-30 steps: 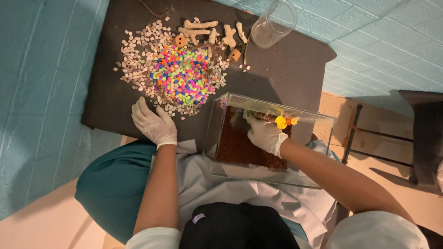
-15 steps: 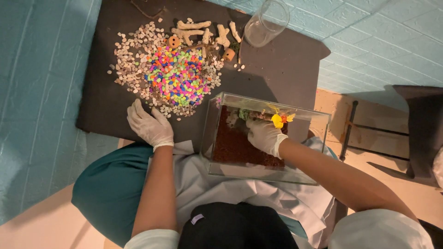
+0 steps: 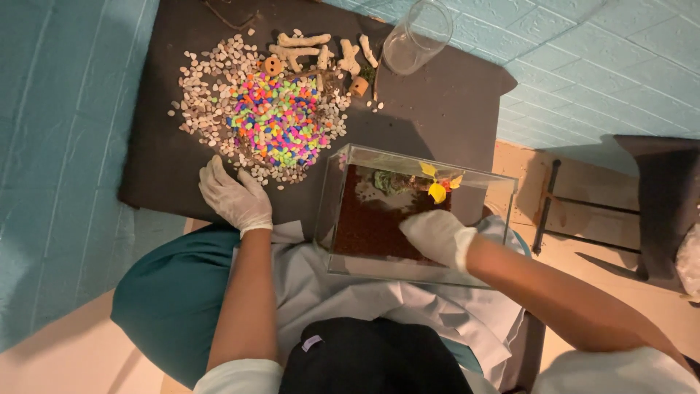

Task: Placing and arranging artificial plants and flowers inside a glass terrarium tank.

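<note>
Head view: gloved right hand (image 3: 437, 235) inside glass tank (image 3: 335, 182), fingers curled loosely, gripping nothing, resting on brown substrate (image 3: 364, 226). Yellow plant ornament (image 3: 436, 188) just beyond fingertips, untouched. Left hand (image 3: 233, 193) flat, fingers spread, beside pebble pile (image 3: 270, 117).

Both hands wear pale gloves, forearms bare. The left hand (image 3: 233, 195) lies flat, palm down, fingers (image 3: 212, 172) spread and pointing forward. The right hand (image 3: 437, 235) is loosely curled, palm down, its forearm angling in from the lower right
</note>
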